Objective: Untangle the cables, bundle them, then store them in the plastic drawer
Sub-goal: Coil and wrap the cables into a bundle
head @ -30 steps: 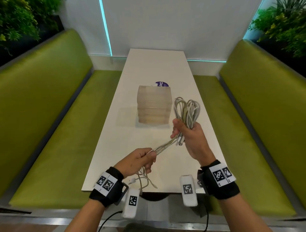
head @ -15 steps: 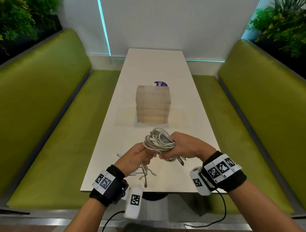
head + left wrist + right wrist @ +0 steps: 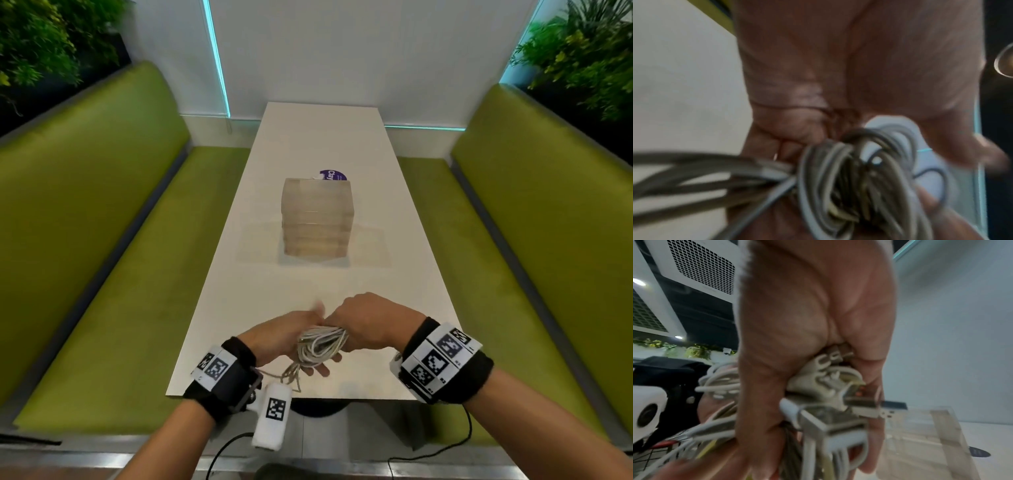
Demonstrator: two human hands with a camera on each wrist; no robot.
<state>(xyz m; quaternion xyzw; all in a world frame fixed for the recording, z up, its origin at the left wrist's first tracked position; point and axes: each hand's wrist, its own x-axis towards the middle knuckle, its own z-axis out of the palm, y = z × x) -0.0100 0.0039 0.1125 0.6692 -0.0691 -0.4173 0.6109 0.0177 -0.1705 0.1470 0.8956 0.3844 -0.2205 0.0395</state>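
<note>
A coil of white cables (image 3: 322,346) hangs just above the table's near edge, between my two hands. My right hand (image 3: 370,325) grips the coil from above; in the right wrist view its fingers (image 3: 797,321) close round the cables (image 3: 818,382) and several metal USB plugs (image 3: 834,420). From the left, my left hand (image 3: 284,339) holds the coil with fingers underneath. The cables (image 3: 859,178) cross its palm (image 3: 818,65), blurred. Loose tails (image 3: 291,373) dangle below. The clear plastic drawer unit (image 3: 317,219) stands mid-table, closed, well beyond both hands.
The white table (image 3: 342,137) is long and narrow, with green benches (image 3: 102,240) on both sides. A purple round sticker (image 3: 332,175) lies behind the drawer unit, which also appears in the right wrist view (image 3: 941,426). Plants fill both back corners.
The right hand brought the upright loops down and turned over them. Both hands closed together on the coil and moved nearer the table's front edge; the tails are shorter.
</note>
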